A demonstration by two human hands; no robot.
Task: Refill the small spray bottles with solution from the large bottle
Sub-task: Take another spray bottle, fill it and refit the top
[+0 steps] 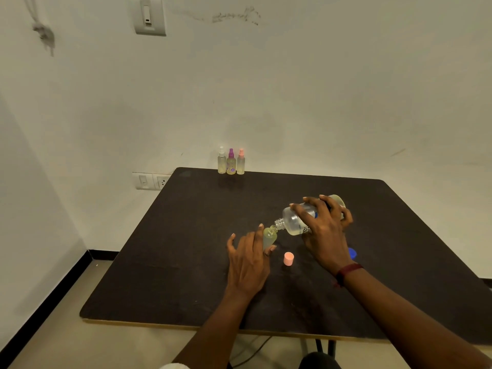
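My right hand [323, 230] grips the large clear bottle [295, 221], tipped sideways with its open neck against the mouth of a small uncapped spray bottle [269, 237]. Pale yellow liquid lies in the large bottle's lower side. My left hand [249, 262] holds the small bottle upright on the dark table [186, 262], thumb and forefinger round it. A pink cap [288, 258] stands on the table between my hands. A blue cap [352, 253] peeks out behind my right wrist.
Three small spray bottles [231, 162] with white, purple and pink tops stand in a row at the table's far edge by the wall. A wall socket [151, 181] sits left of the table. A cable runs on the floor below the near edge.
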